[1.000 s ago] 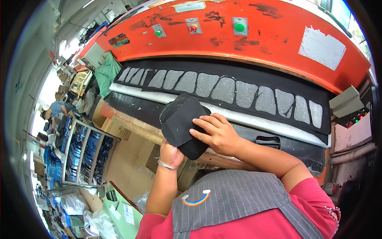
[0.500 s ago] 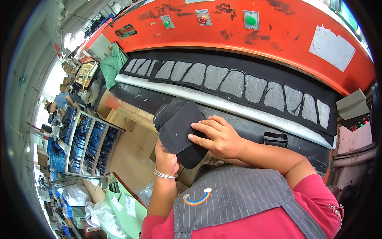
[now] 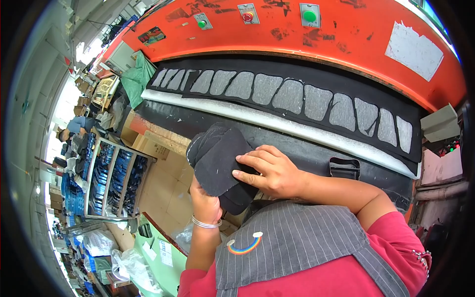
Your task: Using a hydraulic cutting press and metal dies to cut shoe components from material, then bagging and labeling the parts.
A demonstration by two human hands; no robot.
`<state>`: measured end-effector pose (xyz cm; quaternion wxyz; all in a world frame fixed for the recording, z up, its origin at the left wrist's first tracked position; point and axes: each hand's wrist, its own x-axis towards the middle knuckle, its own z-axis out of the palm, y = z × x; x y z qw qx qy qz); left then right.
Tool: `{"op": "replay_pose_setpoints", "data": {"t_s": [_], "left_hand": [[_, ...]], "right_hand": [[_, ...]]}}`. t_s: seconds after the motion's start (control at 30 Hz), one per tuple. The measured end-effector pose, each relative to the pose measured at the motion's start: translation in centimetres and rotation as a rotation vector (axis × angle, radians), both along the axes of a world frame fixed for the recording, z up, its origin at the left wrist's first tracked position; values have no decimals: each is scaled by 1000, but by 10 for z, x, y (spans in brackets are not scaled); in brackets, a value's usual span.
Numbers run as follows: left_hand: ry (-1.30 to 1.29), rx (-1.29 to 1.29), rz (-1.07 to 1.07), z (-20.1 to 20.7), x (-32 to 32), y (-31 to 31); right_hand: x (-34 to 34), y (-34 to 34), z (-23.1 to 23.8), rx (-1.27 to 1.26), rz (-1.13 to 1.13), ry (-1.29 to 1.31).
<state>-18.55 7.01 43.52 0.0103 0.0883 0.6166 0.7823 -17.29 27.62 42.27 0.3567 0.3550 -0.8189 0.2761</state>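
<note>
A stack of black fabric pieces (image 3: 221, 166) with rounded corners is between my two hands, in front of my apron. My left hand (image 3: 206, 204), wearing bangles at the wrist, grips the stack from beneath, and its fingers are mostly hidden. Against the stack's right edge, the fingers of my right hand (image 3: 274, 171) press on the top piece. Beyond my hands lies a long black sheet (image 3: 302, 73) with a row of cut-out shapes (image 3: 316, 102), pale grey fibrous material showing through them. Under it, a thick white layer (image 3: 237, 112) shows along the near edge.
An orange-red machine body (image 3: 222, 37) with green and red buttons rises behind the sheet. A black hollow frame (image 3: 345, 168) rests on the dark work surface (image 3: 297, 144) at right. At left stand a rack (image 3: 115, 175) of blue pieces and a green table (image 3: 163, 267).
The stack has shifted slightly left and its top piece has turned a little in my hands. Both hands keep their hold. The view has tilted slightly.
</note>
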Motion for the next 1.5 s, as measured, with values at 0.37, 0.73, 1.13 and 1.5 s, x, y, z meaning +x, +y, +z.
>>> {"op": "replay_pose_setpoints", "data": {"t_s": [0.37,0.73,1.13,1.5], "left_hand": [[-130,12,18,12,34,-5],[-161,17,16,25,56,-10],[-182,-32,41,13,43,-2],[-157,35,-122,-39,-4,37]], "right_hand": [[23,-1,16,-95,84,23],[24,0,19,-107,157,-12],[18,4,7,-138,257,-209],[-18,18,-30,-267,-118,-268]]}}
